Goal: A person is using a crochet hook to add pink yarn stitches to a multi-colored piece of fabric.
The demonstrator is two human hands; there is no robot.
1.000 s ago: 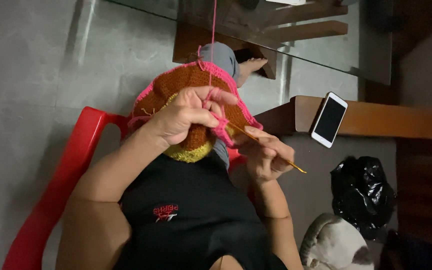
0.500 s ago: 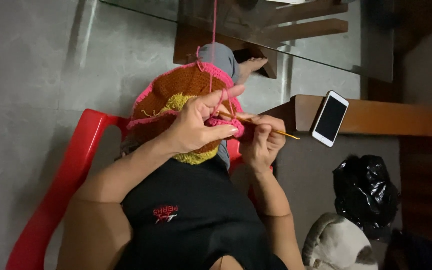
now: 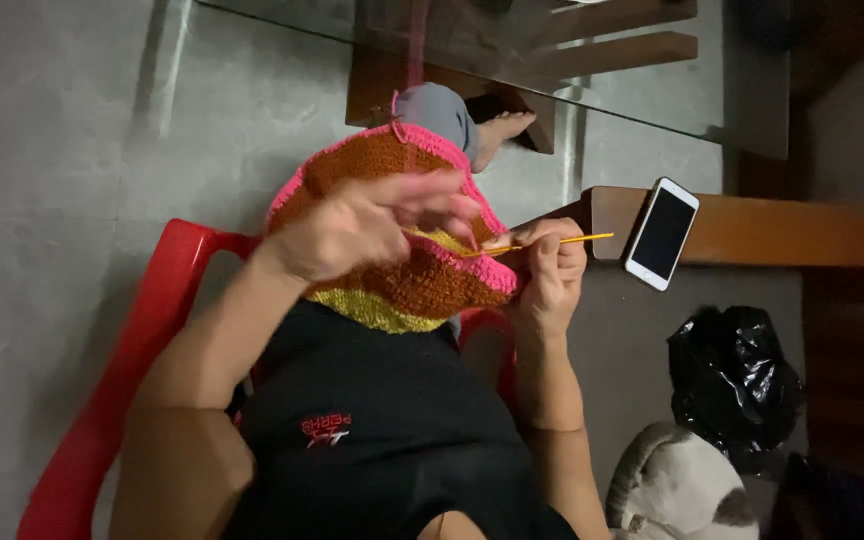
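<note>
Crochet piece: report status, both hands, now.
Right hand grips yellow hook, tip in the pink edge. Left hand over the striped crochet piece, blurred, fingers spread. Nothing blocking the hands; phone rests on the wooden bench.

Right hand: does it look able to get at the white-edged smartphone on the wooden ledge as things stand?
Probably yes. The right hand sits just beside the white-edged smartphone, with nothing between them. But it is gripping the thin yellow crochet hook, so it would need to free its fingers first.

Dim, flat indoor light. The left hand [image 3: 352, 232] is smeared by motion blur. Far glass tabletop [image 3: 652, 95] shows faint reflections; the right side sinks into shadow.
</note>
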